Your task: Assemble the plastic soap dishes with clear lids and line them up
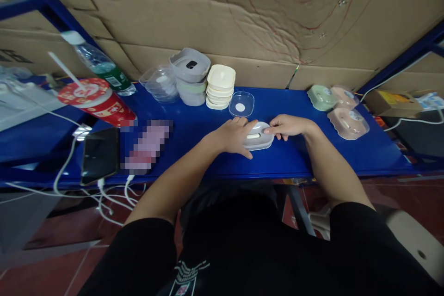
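A shallow, pale grey plastic dish [260, 142] with a small cream bar in its middle lies on the blue table in front of me. My left hand [237, 135] grips its left side, fingers over the far part and thumb at the near edge. From the right, my right hand [286, 127] pinches the rim, thumb on top and the other fingers curled beside it. Just behind the dish is a clear plastic lid [242, 104] with a white round sticker. A stack of cream dishes [220, 84] rises behind that lid.
Grey and green containers [190, 74] and clear lids [160, 83] are stacked at the back. Lidded green [322, 98] and pink cases [348, 124] sit right. A red cup [104, 104], bottle [107, 71], phone [100, 155] and white cables [114, 200] occupy the left. Cardboard [194, 14] walls the back.
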Demonstrator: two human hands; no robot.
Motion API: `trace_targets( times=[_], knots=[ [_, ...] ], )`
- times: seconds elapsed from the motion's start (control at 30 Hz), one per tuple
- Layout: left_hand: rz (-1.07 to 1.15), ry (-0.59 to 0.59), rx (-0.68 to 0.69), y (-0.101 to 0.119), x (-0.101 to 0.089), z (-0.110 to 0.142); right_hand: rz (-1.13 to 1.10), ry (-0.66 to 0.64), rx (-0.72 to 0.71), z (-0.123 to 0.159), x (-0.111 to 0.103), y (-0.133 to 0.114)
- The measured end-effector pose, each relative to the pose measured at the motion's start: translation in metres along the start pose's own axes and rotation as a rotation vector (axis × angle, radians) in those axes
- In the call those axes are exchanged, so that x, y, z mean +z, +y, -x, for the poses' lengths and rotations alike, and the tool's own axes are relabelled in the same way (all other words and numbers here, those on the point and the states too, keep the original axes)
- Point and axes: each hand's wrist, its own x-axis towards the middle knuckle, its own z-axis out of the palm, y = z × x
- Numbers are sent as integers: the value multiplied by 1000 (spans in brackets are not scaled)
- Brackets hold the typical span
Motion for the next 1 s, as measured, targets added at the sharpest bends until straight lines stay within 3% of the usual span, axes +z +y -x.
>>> trace_targets(
  times=[0.1,0.3,0.53,0.63,0.73,0.9,1.0],
  knots=[
    [33,39,14,-4,-5,-1,-10,26,-12,-1,-1,2],
    [42,377,-40,-22,-19,-2,-35,101,16,-2,-1,5],
    [6,206,-188,-49,-11,-12,-45,171,52,-6,-2,9],
    [12,222,-224,-53,-11,-16,-7,226,88,-5,-4,10],
    [4,324,-273,-49,-13,-16,18,251,109,-4,-6,13],
    [99,640,-259,-36,-15,-14,44,286,161,-5,-10,18],
    [308,755,-226,-30,-11,-16,129,468,184,-4,-14,20]
  ],
)
